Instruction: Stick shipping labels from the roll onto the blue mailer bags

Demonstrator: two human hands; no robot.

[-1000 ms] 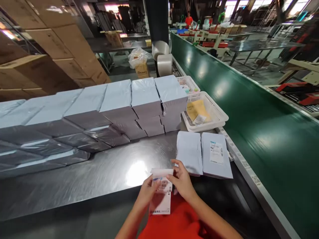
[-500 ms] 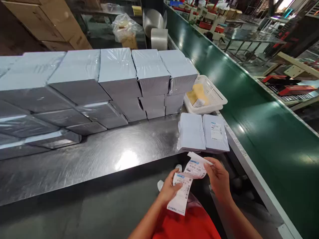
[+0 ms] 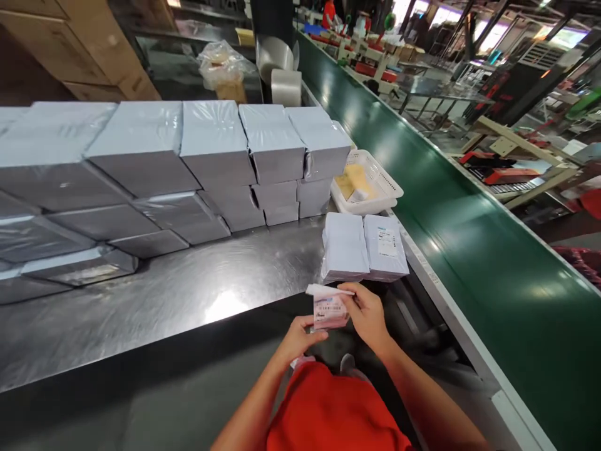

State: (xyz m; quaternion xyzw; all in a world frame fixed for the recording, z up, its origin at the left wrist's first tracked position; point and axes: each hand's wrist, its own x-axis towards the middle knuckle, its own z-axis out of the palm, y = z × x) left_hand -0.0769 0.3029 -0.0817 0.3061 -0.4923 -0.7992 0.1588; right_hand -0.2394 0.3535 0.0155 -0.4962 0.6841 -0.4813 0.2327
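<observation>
A short strip of printed shipping labels (image 3: 330,313) hangs between my two hands, just in front of the bench edge. My right hand (image 3: 369,316) pinches its upper right side, where a white flap folds over the top. At the lower left edge, my left hand (image 3: 300,341) is closed on the strip, thumb pointing right; part of its grip is hidden. Beyond my hands, two wrapped packs stand side by side at the bench corner: a plain white pack (image 3: 346,245) and a white pack with a label (image 3: 382,257) on its top.
Shrink-wrapped white blocks (image 3: 213,134) are stacked along the metal bench (image 3: 263,257). A white plastic basket (image 3: 382,178) holds yellowish sheets behind the packs. Along the right runs a green conveyor belt (image 3: 451,225). Cardboard boxes (image 3: 84,44) stand at the back left.
Both hands have moved left and slightly up, closer to the bench edge. The label strip has tilted, and its lower label no longer shows face up over my left hand. The view has shifted.
</observation>
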